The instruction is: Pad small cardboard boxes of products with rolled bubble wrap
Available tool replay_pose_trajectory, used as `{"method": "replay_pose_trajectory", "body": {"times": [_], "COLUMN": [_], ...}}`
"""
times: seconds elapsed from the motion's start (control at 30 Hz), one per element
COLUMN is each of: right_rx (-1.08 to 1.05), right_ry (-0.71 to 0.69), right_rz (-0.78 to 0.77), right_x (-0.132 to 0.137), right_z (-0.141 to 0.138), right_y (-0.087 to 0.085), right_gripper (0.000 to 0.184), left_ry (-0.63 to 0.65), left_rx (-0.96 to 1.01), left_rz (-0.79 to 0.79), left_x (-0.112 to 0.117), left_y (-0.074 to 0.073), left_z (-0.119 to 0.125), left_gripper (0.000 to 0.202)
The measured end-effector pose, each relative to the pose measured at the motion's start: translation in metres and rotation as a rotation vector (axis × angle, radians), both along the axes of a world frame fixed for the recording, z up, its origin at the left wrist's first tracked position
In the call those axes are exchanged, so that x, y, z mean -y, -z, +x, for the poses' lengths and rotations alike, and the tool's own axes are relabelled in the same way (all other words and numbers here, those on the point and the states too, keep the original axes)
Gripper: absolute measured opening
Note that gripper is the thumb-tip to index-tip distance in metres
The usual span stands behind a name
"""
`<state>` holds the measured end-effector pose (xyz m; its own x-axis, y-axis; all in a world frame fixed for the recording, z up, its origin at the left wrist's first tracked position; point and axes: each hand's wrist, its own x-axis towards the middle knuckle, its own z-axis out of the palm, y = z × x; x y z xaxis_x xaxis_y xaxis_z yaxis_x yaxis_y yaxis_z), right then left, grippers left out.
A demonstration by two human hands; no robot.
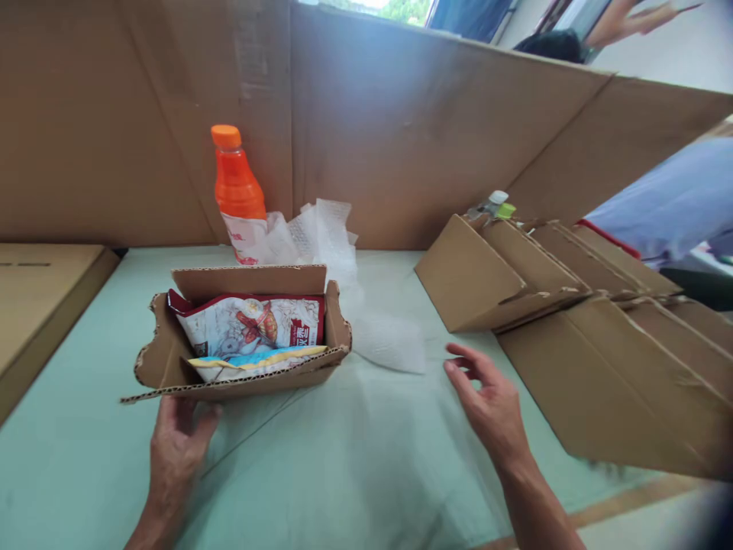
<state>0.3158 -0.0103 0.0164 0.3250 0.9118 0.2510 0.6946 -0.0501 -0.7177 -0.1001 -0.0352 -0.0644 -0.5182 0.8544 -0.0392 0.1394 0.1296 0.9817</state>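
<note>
An open cardboard box [252, 391] sits on the left half of the table, its flaps raised. Inside it lean a white and dark-red printed food bag [257, 328] and, in front of that, a packet with a blue and yellow edge [260, 359]. My left hand [180, 439] is at the box's front left underside, thumb apart; its fingertips are partly hidden by the box. To the right, my right hand [486, 397] hovers with thumb and fingers apart and nothing between them. Nearest to it lies a sheet of clear bubble wrap [395, 344].
Behind the box stand an orange bottle [237, 187] and crumpled bubble wrap [326, 233]. Divided cardboard boxes [618, 374] fill the right side, with bottle caps [498, 200] showing. A flat carton [46, 305] lies at left. A cardboard wall [401, 130] closes the back; another person's arm [624, 27] shows beyond.
</note>
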Motion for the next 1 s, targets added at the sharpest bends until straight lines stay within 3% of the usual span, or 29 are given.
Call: {"method": "replay_pose_trajectory", "body": {"times": [0.07,0.13,0.23,0.33,0.5,0.6,0.67,0.73,0.83,0.93,1.0], "right_rx": [-0.031,-0.07,-0.096,-0.121,-0.12,-0.111,-0.091,-0.013,0.191,0.396,0.495], "right_ry": [-0.247,-0.471,-0.653,-0.636,-0.486,-0.47,-0.491,-0.461,-0.327,-0.315,-0.421], "right_rz": [0.021,0.01,-0.046,-0.051,-0.021,-0.033,0.017,0.13,0.224,0.039,-0.123], "right_x": [0.001,-0.005,-0.023,-0.047,-0.092,-0.102,-0.097,-0.09,-0.09,-0.101,-0.098], "right_z": [-0.034,-0.072,-0.118,-0.138,-0.144,-0.143,-0.133,-0.113,-0.073,-0.049,-0.055], "right_y": [-0.007,-0.008,0.001,0.013,0.021,0.019,0.015,0.008,-0.001,-0.005,-0.007], "right_gripper": [0.031,0.037,0.047,0.04,0.036,0.041,0.044,0.044,0.053,0.063,0.049], "left_ry": [-0.009,-0.008,0.038,0.087,0.156,0.201,0.21,0.172,0.089,0.099,0.126], "left_rx": [0.068,0.073,0.048,0.025,-0.05,-0.048,-0.03,-0.031,-0.082,-0.111,-0.078], "left_rz": [0.012,0.0,-0.046,-0.008,0.111,0.146,0.16,0.149,0.083,-0.024,-0.082], "left_x": [0.0,-0.001,-0.008,-0.028,-0.085,-0.114,-0.12,-0.11,-0.07,-0.017,0.014], "left_y": [-0.01,-0.017,-0.024,-0.029,-0.028,-0.023,-0.02,-0.017,-0.014,-0.013,-0.012], "left_z": [0.0,0.0,0.004,0.011,0.018,0.02,0.02,0.021,0.023,0.03,0.038], "left_gripper": [0.062,0.062,0.064,0.06,0.051,0.054,0.059,0.067,0.074,0.067,0.063]}}
